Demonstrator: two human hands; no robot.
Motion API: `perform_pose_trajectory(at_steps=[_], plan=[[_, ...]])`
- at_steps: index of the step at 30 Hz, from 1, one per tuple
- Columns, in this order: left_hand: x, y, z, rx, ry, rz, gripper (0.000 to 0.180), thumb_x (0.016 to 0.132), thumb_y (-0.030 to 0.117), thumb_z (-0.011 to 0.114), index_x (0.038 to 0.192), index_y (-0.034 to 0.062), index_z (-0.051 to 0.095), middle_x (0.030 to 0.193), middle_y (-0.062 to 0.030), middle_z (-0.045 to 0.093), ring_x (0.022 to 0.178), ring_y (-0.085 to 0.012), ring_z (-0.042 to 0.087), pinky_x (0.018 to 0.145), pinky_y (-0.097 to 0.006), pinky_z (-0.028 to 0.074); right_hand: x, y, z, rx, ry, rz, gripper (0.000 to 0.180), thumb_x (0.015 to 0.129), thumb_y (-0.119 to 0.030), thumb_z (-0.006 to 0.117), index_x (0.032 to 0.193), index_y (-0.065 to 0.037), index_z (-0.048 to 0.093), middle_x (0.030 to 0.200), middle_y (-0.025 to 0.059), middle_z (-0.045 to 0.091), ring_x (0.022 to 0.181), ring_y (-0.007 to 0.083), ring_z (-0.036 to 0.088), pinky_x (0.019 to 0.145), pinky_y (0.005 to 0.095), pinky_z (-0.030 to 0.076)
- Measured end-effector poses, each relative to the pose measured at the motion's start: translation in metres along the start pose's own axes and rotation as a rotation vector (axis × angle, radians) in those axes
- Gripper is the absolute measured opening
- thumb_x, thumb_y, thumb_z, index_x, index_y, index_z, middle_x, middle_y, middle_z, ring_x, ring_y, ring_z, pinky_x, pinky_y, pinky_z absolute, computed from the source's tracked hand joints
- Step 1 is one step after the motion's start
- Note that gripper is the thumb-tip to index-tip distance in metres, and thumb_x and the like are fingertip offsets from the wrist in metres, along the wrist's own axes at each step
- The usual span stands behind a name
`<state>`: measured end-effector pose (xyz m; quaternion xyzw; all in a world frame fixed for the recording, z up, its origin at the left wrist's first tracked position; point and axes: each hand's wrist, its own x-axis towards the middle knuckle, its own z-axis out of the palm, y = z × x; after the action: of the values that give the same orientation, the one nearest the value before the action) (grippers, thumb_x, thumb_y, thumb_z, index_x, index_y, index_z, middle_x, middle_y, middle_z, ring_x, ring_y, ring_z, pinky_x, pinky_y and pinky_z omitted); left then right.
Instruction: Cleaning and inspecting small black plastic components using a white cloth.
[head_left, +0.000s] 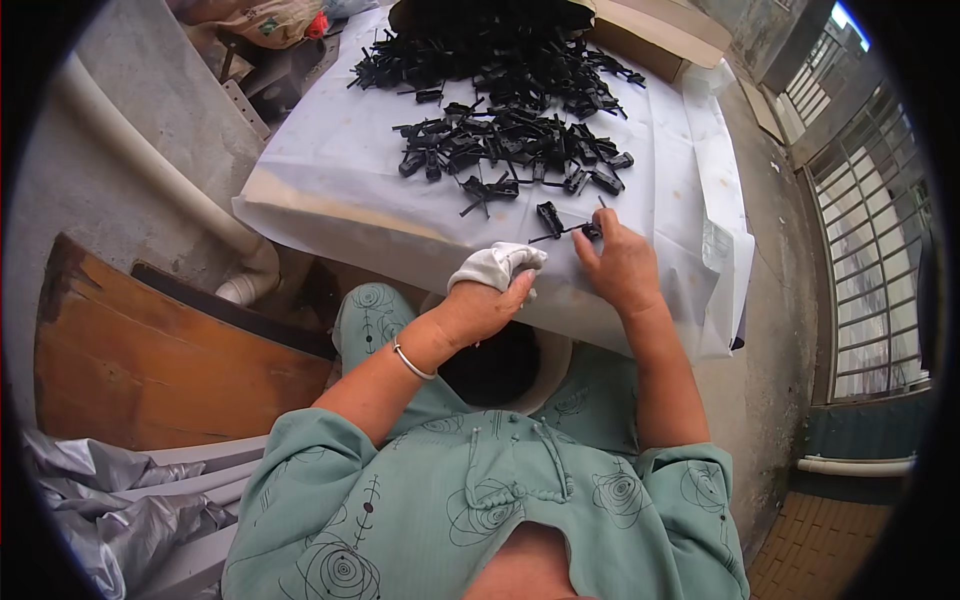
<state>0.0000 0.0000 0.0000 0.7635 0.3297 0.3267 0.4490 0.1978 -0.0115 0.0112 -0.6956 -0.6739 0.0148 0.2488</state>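
My left hand, with a bracelet on its wrist, is closed on a bunched white cloth just off the table's near edge. The cloth covers most of its fingers. At the front of the table, my right hand has its thumb and fingers closed around a small black plastic part with thin stems. Just left of it lies another black part. Further back, loose black parts of the same kind spread out from a large heap.
A white sheet covers the table. An open cardboard box lies at its far right. Between my knees stands a bucket with a dark inside. A pipe and wooden board are at left, a barred window at right.
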Motion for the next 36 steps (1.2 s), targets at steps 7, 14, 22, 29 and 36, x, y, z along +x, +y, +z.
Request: perform_pose_trajectory(at_steps=[7, 14, 22, 29, 36], plan=[[0.002, 0.007, 0.001, -0.093, 0.008, -0.022, 0.019, 0.087, 0.005, 0.049, 0.103, -0.0009, 0.057, 0.092, -0.0074, 0.056, 0.065, -0.0117, 0.059, 0.059, -0.024, 0.049, 0.003, 0.012, 0.004, -0.162, 0.102, 0.037, 0.031, 0.08, -0.025, 0.06, 0.1, -0.004, 0.048, 0.073, 0.0167, 0.061, 0.067, 0.0339, 0.06, 0.059, 0.041, 0.048], [-0.001, 0.013, -0.008, -0.543, 0.055, -0.15, 0.024, 0.092, 0.014, 0.044, 0.112, 0.0022, 0.049, 0.09, -0.0033, 0.057, 0.061, -0.0069, 0.056, 0.051, -0.019, 0.043, -0.024, -0.02, -0.047, 0.835, -0.132, 0.174, 0.018, 0.087, -0.019, 0.05, 0.088, -0.001, 0.055, 0.06, -0.0003, 0.049, 0.049, 0.0068, 0.044, 0.044, 0.0215, 0.035], [-0.015, 0.024, -0.008, -0.931, -0.159, -0.253, 0.018, 0.089, 0.014, 0.053, 0.104, 0.0046, 0.05, 0.078, -0.0002, 0.056, 0.059, -0.0046, 0.051, 0.047, -0.018, 0.041, -0.034, -0.048, -0.012, 1.103, -0.245, 0.053, 0.017, 0.091, -0.017, 0.046, 0.09, -0.004, 0.056, 0.063, -0.0028, 0.048, 0.05, 0.0031, 0.039, 0.044, 0.018, 0.031], [-0.017, 0.031, -0.008, -0.662, 0.011, -0.208, 0.022, 0.089, 0.011, 0.052, 0.11, 0.0036, 0.048, 0.088, -0.0024, 0.056, 0.065, -0.0042, 0.052, 0.052, -0.018, 0.044, -0.04, -0.065, -0.023, 0.665, 0.032, -0.435, 0.024, 0.072, -0.002, 0.067, 0.093, -0.002, 0.056, 0.064, 0.0041, 0.051, 0.048, 0.0111, 0.042, 0.045, 0.0252, 0.035], [-0.021, 0.025, -0.003, -0.682, 0.103, -0.084, 0.027, 0.09, 0.013, 0.051, 0.116, 0.0037, 0.047, 0.086, -0.0006, 0.057, 0.061, -0.0035, 0.049, 0.049, -0.017, 0.039, -0.043, -0.077, -0.025, 0.588, 0.13, -0.509, 0.016, 0.074, -0.001, 0.065, 0.085, -0.003, 0.054, 0.06, 0.0046, 0.048, 0.048, 0.0123, 0.043, 0.044, 0.0249, 0.034]])
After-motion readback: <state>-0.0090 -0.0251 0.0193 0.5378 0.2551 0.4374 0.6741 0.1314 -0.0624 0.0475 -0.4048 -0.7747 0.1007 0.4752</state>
